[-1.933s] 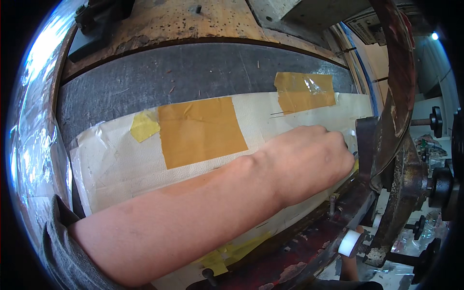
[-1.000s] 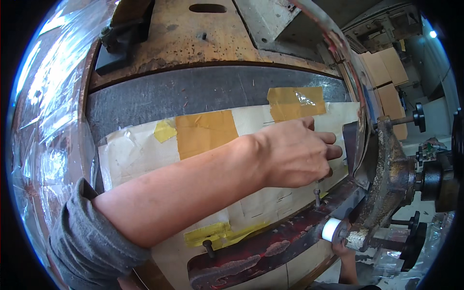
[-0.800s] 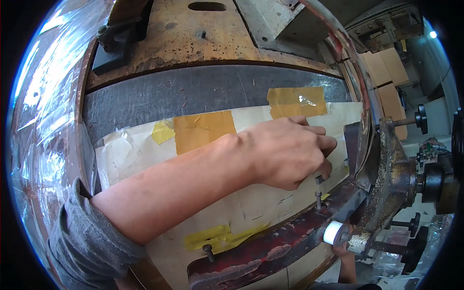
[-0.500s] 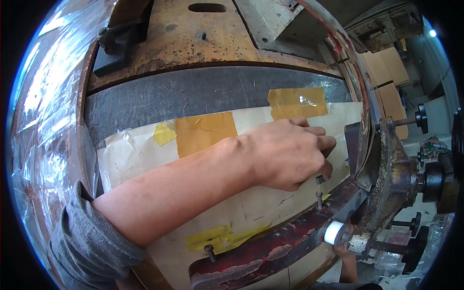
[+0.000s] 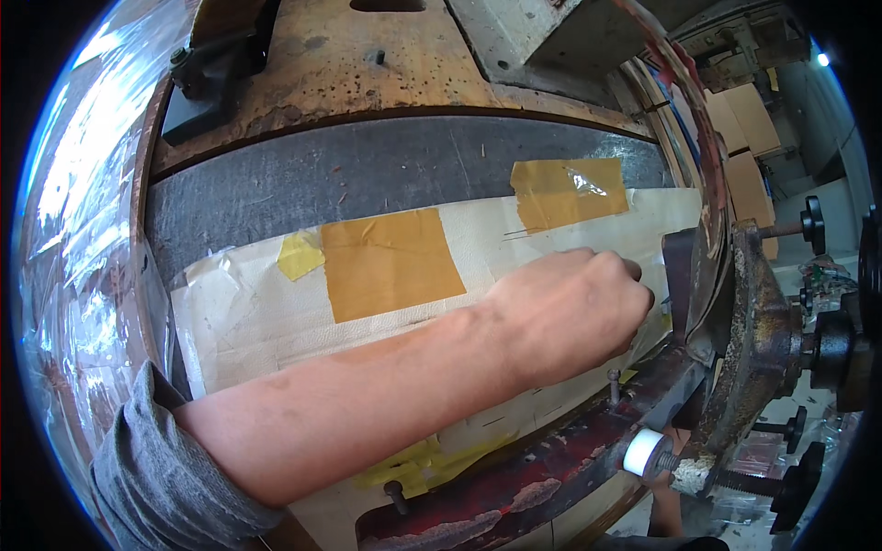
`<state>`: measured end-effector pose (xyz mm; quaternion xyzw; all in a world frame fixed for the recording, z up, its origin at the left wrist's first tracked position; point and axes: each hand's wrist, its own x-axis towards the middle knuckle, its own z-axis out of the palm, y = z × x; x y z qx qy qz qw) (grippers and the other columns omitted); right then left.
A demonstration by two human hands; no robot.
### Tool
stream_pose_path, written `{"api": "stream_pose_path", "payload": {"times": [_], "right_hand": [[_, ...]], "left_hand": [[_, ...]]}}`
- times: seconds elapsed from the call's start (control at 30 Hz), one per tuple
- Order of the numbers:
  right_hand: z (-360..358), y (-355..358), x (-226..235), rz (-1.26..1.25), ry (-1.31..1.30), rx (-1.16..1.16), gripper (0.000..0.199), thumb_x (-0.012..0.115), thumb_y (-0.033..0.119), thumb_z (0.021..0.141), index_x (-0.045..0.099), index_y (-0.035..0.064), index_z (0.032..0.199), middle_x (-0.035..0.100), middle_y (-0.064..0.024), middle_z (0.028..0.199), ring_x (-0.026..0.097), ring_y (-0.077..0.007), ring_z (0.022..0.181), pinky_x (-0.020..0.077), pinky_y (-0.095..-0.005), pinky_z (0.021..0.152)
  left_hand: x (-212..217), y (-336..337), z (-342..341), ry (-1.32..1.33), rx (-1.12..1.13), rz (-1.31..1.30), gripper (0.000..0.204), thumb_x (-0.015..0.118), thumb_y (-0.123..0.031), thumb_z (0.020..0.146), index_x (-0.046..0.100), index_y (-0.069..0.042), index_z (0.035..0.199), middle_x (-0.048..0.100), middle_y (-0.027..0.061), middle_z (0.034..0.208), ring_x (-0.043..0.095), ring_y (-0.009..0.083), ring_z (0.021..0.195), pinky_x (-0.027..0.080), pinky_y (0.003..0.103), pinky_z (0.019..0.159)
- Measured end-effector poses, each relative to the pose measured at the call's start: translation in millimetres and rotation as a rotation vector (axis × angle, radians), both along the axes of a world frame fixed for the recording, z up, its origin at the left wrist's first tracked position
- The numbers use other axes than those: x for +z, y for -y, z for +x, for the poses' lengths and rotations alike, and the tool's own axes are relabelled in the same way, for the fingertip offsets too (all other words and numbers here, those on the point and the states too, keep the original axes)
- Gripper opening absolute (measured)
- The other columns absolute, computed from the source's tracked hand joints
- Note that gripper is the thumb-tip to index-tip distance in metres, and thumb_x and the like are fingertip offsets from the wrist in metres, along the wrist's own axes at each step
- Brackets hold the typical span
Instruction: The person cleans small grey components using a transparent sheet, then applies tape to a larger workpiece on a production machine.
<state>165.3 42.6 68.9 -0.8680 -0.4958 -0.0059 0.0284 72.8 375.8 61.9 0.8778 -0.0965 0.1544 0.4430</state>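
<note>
My left hand reaches across from the lower left, palm down, fingers curled into a closed fist. It is over the right part of a cream leather-like sheet, near an upright bolt on a dark red metal bar. Whatever the fingers may hold is hidden beneath the hand. My right hand shows only as a sliver at the lower right, behind a white round roller-like piece; its fingers are hidden. Brown tape and a yellow tape patch stick to the sheet.
A second bolt rises from the bar's left end. To the right stands a rusty bracket with black knobs. Beyond the sheet lie a dark grey strip and a worn wooden board. Clear plastic sheeting covers the left side.
My left hand has moved slightly right and down, and its fingers are more curled. A small dark piece seen by its thumb before is out of sight. The view has shifted a little.
</note>
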Motion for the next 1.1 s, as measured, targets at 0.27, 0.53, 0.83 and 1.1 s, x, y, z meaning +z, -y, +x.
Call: {"api": "stream_pose_path", "payload": {"times": [0.27, 0.53, 0.83, 1.1], "right_hand": [[2.2, 0.3, -5.6, -0.005, -0.032, 0.017, 0.022, 0.043, 0.005, 0.079, 0.056, -0.005, 0.093, 0.057, -0.0229, 0.092, 0.055, -0.0362, 0.082, 0.0427, -0.0389, 0.068], [-0.3, -1.0, 4.8, -0.021, -0.016, 0.011, 0.021, 0.043, 0.005, 0.079, 0.056, -0.0051, 0.092, 0.057, -0.0233, 0.092, 0.055, -0.0367, 0.082, 0.0424, -0.0389, 0.067], [0.2, -10.1, 9.7, 0.024, -0.089, 0.095, 0.021, 0.042, 0.005, 0.079, 0.056, -0.0053, 0.091, 0.057, -0.0237, 0.092, 0.054, -0.0373, 0.081, 0.0422, -0.039, 0.067], [-13.8, -45.6, 29.4, 0.152, -0.294, 0.096, 0.032, 0.042, 0.003, 0.078, 0.057, -0.0045, 0.105, 0.052, -0.0275, 0.107, 0.053, -0.0417, 0.096, 0.0422, -0.0402, 0.081]], "left_hand": [[-0.1, 7.5, -6.8, 0.038, 0.137, 0.158, 0.012, 0.054, -0.005, 0.072, 0.059, -0.001, 0.082, 0.056, 0.0114, 0.087, 0.059, 0.0283, 0.081, 0.05, 0.037, 0.071], [-3.0, 1.2, -2.0, 0.132, 0.005, 0.186, 0.017, 0.052, -0.006, 0.073, 0.057, -0.001, 0.089, 0.054, 0.0114, 0.083, 0.058, 0.0264, 0.082, 0.048, 0.037, 0.075], [-3.9, 3.2, -4.9, 0.12, 0.029, 0.26, 0.022, 0.051, -0.01, 0.076, 0.056, 0.001, 0.094, 0.052, 0.0137, 0.084, 0.055, 0.028, 0.084, 0.046, 0.036, 0.078], [1.0, -20.5, -24.0, 0.104, 0.061, 0.361, 0.031, 0.057, -0.012, 0.072, 0.056, -0.004, 0.102, 0.047, 0.0148, 0.09, 0.053, 0.0289, 0.087, 0.047, 0.037, 0.075]]}}
